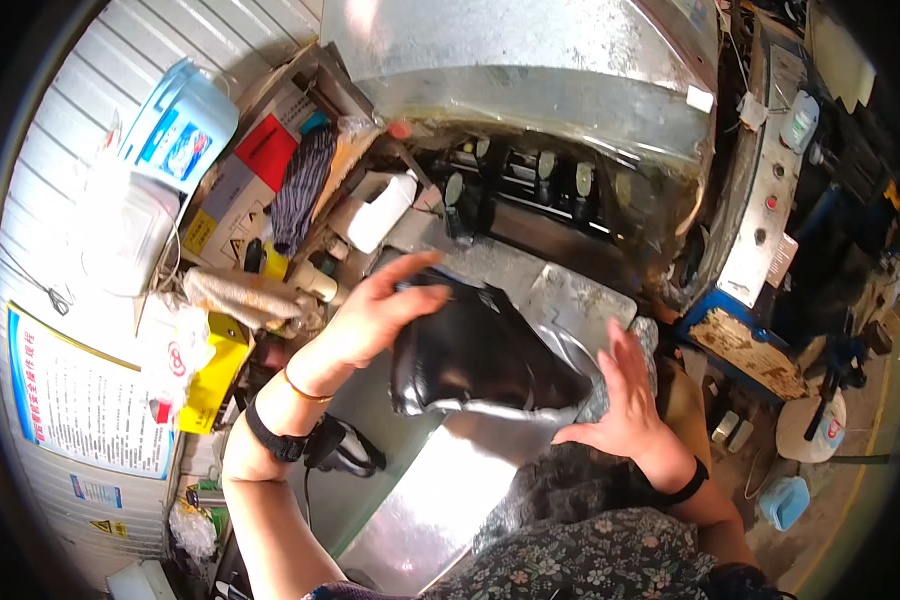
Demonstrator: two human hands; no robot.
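A glossy black leather-like piece (pixel 475 350), roughly boot-shaped, lies at the middle over the metal worktop. The fingers of my left hand (pixel 390 305) are apart and curve over its upper left edge; whether they touch it I cannot tell. Beside its right end is my right hand (pixel 625 405), fingers spread and thumb pointing left, with nothing seen in it. Grey crumpled material (pixel 592 400) shows between that hand and the black piece. Beneath and nearer me is a shiny metal sheet (pixel 450 500).
A machine with black clamps (pixel 545 175) under a metal hood (pixel 530 60) stands ahead. At the left, a cluttered shelf holds a white bottle (pixel 375 212), a striped cloth (pixel 303 190) and a blue tub (pixel 182 125). A control panel (pixel 767 220) is at the right.
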